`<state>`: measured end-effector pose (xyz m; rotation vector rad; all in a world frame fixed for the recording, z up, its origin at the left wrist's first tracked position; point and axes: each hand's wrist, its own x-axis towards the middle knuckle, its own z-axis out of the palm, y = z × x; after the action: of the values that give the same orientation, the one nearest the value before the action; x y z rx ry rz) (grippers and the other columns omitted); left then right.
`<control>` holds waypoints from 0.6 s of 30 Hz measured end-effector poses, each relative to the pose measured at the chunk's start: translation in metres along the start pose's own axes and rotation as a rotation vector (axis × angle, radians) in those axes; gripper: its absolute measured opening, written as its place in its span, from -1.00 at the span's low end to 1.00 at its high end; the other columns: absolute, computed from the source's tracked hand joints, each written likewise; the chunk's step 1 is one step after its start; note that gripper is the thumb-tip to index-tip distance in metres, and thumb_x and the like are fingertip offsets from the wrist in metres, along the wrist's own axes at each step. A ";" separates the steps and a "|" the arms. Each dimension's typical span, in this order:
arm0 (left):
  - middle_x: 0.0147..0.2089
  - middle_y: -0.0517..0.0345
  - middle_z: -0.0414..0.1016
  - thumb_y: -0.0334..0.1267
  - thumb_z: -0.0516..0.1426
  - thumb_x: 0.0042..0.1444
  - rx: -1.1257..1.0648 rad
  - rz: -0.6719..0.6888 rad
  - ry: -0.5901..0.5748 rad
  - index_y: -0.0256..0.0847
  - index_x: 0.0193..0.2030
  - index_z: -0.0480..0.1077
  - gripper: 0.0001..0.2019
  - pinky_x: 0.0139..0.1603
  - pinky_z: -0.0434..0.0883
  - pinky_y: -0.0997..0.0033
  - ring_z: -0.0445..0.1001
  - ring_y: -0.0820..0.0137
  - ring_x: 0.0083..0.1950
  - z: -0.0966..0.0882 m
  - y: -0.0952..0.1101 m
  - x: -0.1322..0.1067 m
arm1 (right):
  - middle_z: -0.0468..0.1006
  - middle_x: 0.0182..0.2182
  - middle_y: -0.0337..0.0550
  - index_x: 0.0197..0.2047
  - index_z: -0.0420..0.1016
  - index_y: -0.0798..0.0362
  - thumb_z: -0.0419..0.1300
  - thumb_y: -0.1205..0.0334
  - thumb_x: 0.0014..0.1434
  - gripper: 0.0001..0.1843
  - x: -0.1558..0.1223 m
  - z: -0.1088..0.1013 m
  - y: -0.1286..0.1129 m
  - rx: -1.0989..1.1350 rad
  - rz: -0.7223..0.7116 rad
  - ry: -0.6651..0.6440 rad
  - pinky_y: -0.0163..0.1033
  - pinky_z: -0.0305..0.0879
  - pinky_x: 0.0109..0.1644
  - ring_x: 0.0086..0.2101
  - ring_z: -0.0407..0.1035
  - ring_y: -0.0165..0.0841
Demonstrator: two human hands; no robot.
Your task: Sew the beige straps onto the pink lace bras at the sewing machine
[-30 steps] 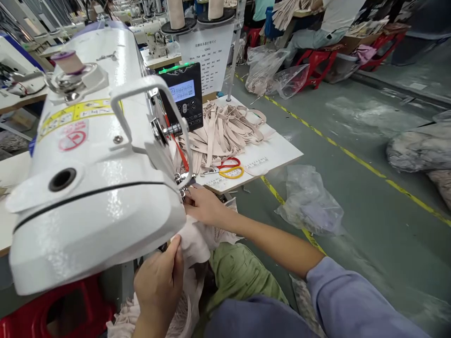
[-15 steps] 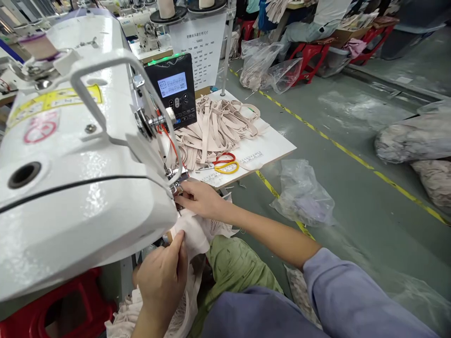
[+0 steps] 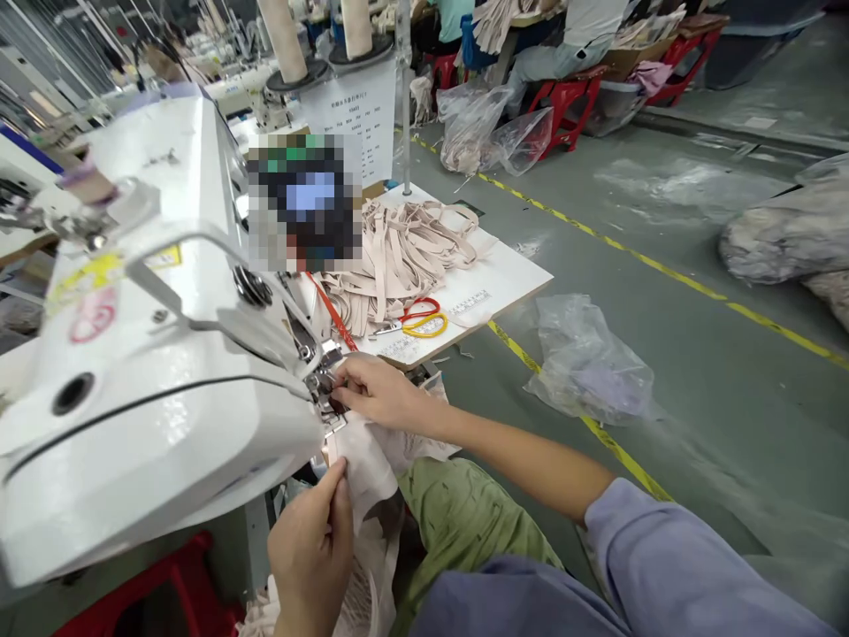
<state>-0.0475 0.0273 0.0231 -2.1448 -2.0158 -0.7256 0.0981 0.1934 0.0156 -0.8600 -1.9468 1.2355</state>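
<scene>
A pale pink piece of fabric (image 3: 367, 464) hangs off the needle area of a white sewing machine (image 3: 165, 380). My left hand (image 3: 313, 535) pinches the fabric's left edge between thumb and forefinger, just below the presser foot (image 3: 333, 423). Close against the needle parts, my right hand (image 3: 385, 389) has its fingers curled and pressed together; what lies between them is hidden. More of the pale fabric drapes down over my lap, beside my green-clad leg.
On the white table (image 3: 508, 274) lie a heap of beige straps (image 3: 404, 257) and scissors (image 3: 424, 320) with red and yellow handles. A plastic bag (image 3: 593, 363) rests on the floor to the right. Red stools (image 3: 563, 106) and a seated person are farther back. Thread cones (image 3: 282, 40) stand above.
The view has shifted, so the machine's needle area shows more fully. My left hand stays pinched on the fabric, and my right hand remains by the needle, fingers slightly more curled.
</scene>
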 end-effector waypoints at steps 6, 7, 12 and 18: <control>-0.14 0.10 0.68 -0.15 0.05 0.28 -0.263 -0.220 -0.028 -0.12 -0.09 0.57 -0.73 -0.26 0.56 0.47 0.65 0.28 -0.17 -0.007 -0.001 -0.004 | 0.29 -0.54 -0.38 -0.22 0.35 0.06 0.14 0.09 0.26 -0.80 -0.026 0.012 0.002 0.254 0.189 0.018 -0.36 0.06 -0.44 -0.53 0.17 -0.47; -0.15 0.10 0.68 -0.14 0.06 0.27 -0.290 -0.240 -0.036 -0.12 -0.10 0.57 -0.73 -0.26 0.57 0.47 0.66 0.27 -0.17 -0.009 0.000 -0.005 | 0.28 -0.53 -0.38 -0.23 0.34 0.06 0.12 0.05 0.27 -0.77 -0.031 0.013 0.002 0.293 0.199 0.004 -0.36 0.06 -0.44 -0.53 0.16 -0.48; -0.20 0.12 0.68 -0.09 0.08 0.25 -0.372 -0.313 -0.068 -0.10 -0.13 0.58 -0.73 -0.32 0.55 0.48 0.65 0.30 -0.26 -0.012 0.002 -0.013 | 0.25 -0.57 -0.39 -0.27 0.31 0.07 0.11 -0.05 0.28 -0.68 -0.052 0.012 0.000 0.454 0.272 -0.034 -0.37 0.07 -0.45 -0.55 0.13 -0.49; -0.25 0.12 0.66 -0.14 0.08 0.26 -0.298 -0.180 -0.092 -0.12 -0.03 0.49 -0.75 -0.37 0.52 0.50 0.63 0.35 -0.31 -0.016 0.003 -0.018 | 0.40 -0.51 -0.29 -0.25 0.34 0.04 0.10 -0.10 0.29 -0.65 -0.077 0.011 0.000 0.560 0.164 -0.090 -0.33 0.25 -0.38 -0.50 0.29 -0.43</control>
<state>-0.0487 0.0044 0.0308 -2.2022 -2.2999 -1.0295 0.1324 0.1261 -0.0019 -0.6825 -1.4868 1.8236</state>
